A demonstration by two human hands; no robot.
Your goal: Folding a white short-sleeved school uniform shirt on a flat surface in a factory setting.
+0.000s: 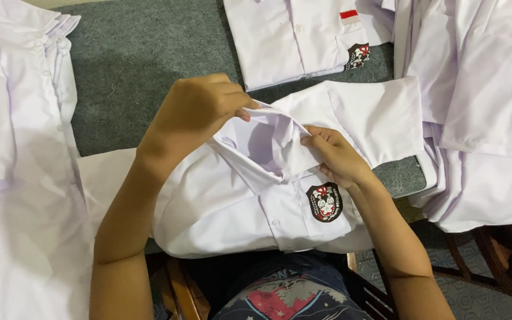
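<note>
Pinching the collar (268, 139) of the shirt (220, 207) above its badge (325, 202), left hand (194, 112) and right hand (336, 155) both clamp cloth; pulling evenly would keep it flat.

Two hands (197, 112) (339, 157) work one shirt (226, 201); a second folded shirt (285, 35) lies beyond; two crests (325, 202) (358, 56) show; shirt piles (487, 106) (13, 178) flank, uncountable.
</note>
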